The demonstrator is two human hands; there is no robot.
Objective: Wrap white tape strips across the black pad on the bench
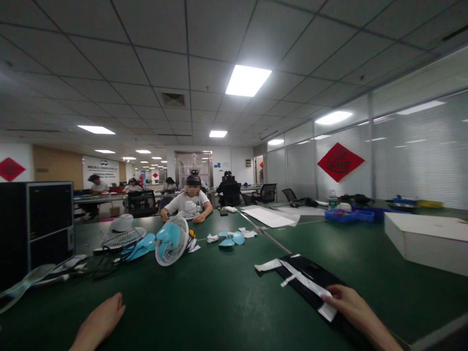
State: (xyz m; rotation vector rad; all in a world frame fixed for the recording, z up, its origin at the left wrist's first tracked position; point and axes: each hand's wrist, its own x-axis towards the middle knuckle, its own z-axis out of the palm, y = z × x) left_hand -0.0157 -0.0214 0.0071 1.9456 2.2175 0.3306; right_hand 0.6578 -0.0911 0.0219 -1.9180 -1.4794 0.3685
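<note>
My right hand (pixel 345 303) pinches the lower end of a long white strip (pixel 303 279), which looks like paper or tape, with thumb and fingers. The strip lies lengthwise over a flat black panel or folder (pixel 321 274) on the green table. A shorter white piece (pixel 268 265) juts out to the left from the panel's far end, and a small tab sticks out beside the strip. At the lower left, my left hand (pixel 103 316) is by the table surface, its fingers curled together with no object visible in them.
On the green table (pixel 204 297) are a fan head (pixel 171 241), blue fan blades (pixel 231 238) and another fan part (pixel 124 229). A black computer case (pixel 49 224) stands left, a white box (pixel 427 239) right. Blue trays (pixel 341 215) lie beyond. A person (pixel 190 200) sits opposite.
</note>
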